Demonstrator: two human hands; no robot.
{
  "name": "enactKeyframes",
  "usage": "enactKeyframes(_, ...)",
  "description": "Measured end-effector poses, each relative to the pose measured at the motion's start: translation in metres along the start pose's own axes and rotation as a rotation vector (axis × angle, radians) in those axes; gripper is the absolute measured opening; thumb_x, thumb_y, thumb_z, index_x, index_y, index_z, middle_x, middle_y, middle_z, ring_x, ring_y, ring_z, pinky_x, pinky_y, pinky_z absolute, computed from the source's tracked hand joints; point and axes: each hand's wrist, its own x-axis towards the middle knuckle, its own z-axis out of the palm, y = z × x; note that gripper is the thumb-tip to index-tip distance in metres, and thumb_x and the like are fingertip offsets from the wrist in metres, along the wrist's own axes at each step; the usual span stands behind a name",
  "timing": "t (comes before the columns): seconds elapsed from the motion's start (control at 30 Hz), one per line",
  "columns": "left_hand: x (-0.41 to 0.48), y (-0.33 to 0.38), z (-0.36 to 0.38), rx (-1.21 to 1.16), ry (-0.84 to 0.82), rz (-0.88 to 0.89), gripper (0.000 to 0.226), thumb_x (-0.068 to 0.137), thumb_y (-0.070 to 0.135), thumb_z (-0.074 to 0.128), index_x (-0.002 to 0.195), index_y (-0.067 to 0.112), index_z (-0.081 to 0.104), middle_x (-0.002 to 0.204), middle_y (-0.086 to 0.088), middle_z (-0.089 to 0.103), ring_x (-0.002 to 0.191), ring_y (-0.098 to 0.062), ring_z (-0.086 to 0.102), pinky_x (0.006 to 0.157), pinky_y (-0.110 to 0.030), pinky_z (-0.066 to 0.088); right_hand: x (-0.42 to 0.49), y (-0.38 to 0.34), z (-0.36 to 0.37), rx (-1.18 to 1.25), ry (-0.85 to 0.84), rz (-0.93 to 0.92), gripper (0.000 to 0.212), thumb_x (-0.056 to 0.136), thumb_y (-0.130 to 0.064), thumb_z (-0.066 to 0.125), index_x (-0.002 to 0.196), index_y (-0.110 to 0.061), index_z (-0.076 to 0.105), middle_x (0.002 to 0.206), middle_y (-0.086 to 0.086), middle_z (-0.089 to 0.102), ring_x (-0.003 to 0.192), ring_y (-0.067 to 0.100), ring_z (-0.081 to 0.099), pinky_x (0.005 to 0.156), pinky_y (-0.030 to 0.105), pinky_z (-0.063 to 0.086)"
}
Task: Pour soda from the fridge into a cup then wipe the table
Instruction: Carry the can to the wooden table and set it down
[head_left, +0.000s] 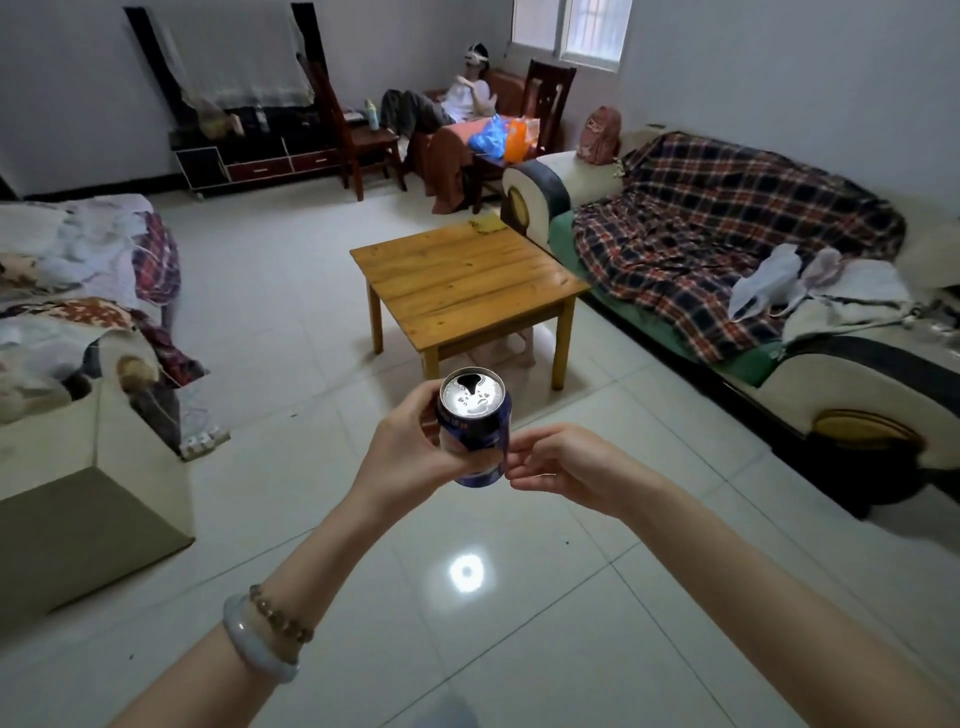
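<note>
Two hands meet at the soda can (475, 431), already open and held in the air over the floor (519, 649), well apart from the wooden table (467, 280). Your left hand (410, 441) grips its side; your right hand (561, 462) curls at its lower edge, whether it holds I cannot tell. If you tilt it while walking, soda may spill on the floor.

A dark blue soda can (475, 431) is sitting nearly upright in the grip of the left hand (410, 447), its silver top showing an open mouth, while the curled fingertips of the right hand (561, 460) are hovering just beside its lower side. Beyond it, the low wooden surface (467, 283) is standing on the tiled floor (519, 597), with a flat yellow thing (488, 224) lying at its far corner.
</note>
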Motion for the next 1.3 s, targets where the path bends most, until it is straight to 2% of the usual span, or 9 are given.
enactKeyframes(0.27, 0.138, -0.034, 0.044, -0.002, -0.047, 0.004, 0.073, 0.051, 0.02, 0.091, 0.116, 0.022, 0.057, 0.106, 0.013, 0.066, 0.098, -0.002, 0.061, 0.076, -0.011, 0.046, 0.098, -0.05, -0.084, 0.027, 0.055, 0.011, 0.039, 0.083, 0.013, 0.034, 0.116, 0.01, 0.055, 0.11, 0.027, 0.06, 0.09, 0.025, 0.063, 0.079, 0.029, 0.055)
enactKeyframes(0.5, 0.278, -0.064, 0.059, 0.004, -0.041, 0.007, 0.073, 0.049, 0.029, 0.092, 0.113, 0.029, 0.057, 0.104, 0.02, 0.065, 0.099, 0.002, 0.06, 0.082, -0.015, 0.048, 0.21, -0.12, -0.149, 0.034, 0.041, 0.036, 0.035, 0.084, 0.012, 0.035, 0.108, 0.005, 0.059, 0.093, 0.016, 0.065, 0.083, 0.02, 0.065, 0.084, 0.03, 0.055)
enactKeyframes(0.7, 0.381, -0.085, 0.064, 0.024, -0.074, 0.003, 0.072, 0.049, 0.038, 0.089, 0.113, 0.036, 0.054, 0.106, 0.026, 0.062, 0.103, 0.003, 0.058, 0.086, -0.02, 0.048, 0.301, -0.172, -0.194, 0.081, -0.002, 0.055, 0.041, 0.077, 0.014, 0.033, 0.109, 0.01, 0.058, 0.093, 0.019, 0.057, 0.07, 0.017, 0.056, 0.068, 0.023, 0.047)
enactKeyframes(0.8, 0.426, -0.098, 0.068, 0.039, -0.067, 0.006, 0.074, 0.049, 0.046, 0.086, 0.115, 0.035, 0.055, 0.111, 0.021, 0.063, 0.107, -0.002, 0.057, 0.089, -0.026, 0.048, 0.343, -0.191, -0.211, 0.098, 0.011, 0.061, 0.042, 0.076, 0.016, 0.03, 0.108, 0.01, 0.057, 0.089, 0.019, 0.058, 0.078, 0.022, 0.055, 0.08, 0.03, 0.043)
enactKeyframes(0.87, 0.454, -0.108, 0.071, 0.04, -0.057, -0.016, 0.074, 0.049, 0.049, 0.085, 0.115, 0.036, 0.055, 0.111, 0.021, 0.062, 0.108, -0.001, 0.057, 0.089, -0.024, 0.048, 0.37, -0.204, -0.224, 0.083, 0.003, 0.07, 0.04, 0.077, 0.017, 0.03, 0.105, 0.009, 0.058, 0.081, 0.015, 0.058, 0.073, 0.019, 0.054, 0.079, 0.031, 0.041)
enactKeyframes(1.0, 0.514, -0.128, 0.083, 0.035, -0.027, -0.049, 0.072, 0.049, 0.044, 0.085, 0.114, 0.037, 0.055, 0.11, 0.026, 0.06, 0.106, 0.002, 0.055, 0.085, -0.013, 0.044, 0.431, -0.23, -0.256, 0.049, -0.054, 0.071, 0.04, 0.078, 0.017, 0.031, 0.105, 0.01, 0.059, 0.074, 0.009, 0.058, 0.063, 0.013, 0.054, 0.067, 0.023, 0.045)
enactKeyframes(1.13, 0.578, -0.15, 0.098, 0.046, 0.054, -0.098, 0.071, 0.053, 0.025, 0.091, 0.114, 0.034, 0.055, 0.11, 0.021, 0.062, 0.104, 0.004, 0.055, 0.087, -0.013, 0.045, 0.497, -0.261, -0.291, -0.023, -0.093, 0.053, 0.041, 0.08, 0.016, 0.031, 0.11, 0.01, 0.058, 0.084, 0.013, 0.064, 0.074, 0.016, 0.062, 0.075, 0.024, 0.054)
enactKeyframes(1.2, 0.611, -0.158, 0.104, 0.049, 0.1, -0.142, 0.074, 0.051, 0.025, 0.092, 0.114, 0.033, 0.055, 0.111, 0.019, 0.062, 0.104, 0.006, 0.055, 0.086, -0.01, 0.043, 0.528, -0.281, -0.306, -0.042, -0.117, 0.061, 0.042, 0.08, 0.016, 0.031, 0.112, 0.01, 0.057, 0.092, 0.016, 0.064, 0.082, 0.02, 0.062, 0.08, 0.026, 0.053)
enactKeyframes(1.3, 0.656, -0.17, 0.109, 0.035, 0.143, -0.206, 0.076, 0.047, 0.025, 0.093, 0.113, 0.034, 0.054, 0.11, 0.018, 0.062, 0.104, 0.005, 0.055, 0.085, -0.011, 0.043, 0.57, -0.307, -0.327, -0.018, -0.174, 0.088, 0.04, 0.079, 0.019, 0.029, 0.102, 0.007, 0.059, 0.089, 0.017, 0.058, 0.076, 0.02, 0.055, 0.07, 0.024, 0.049)
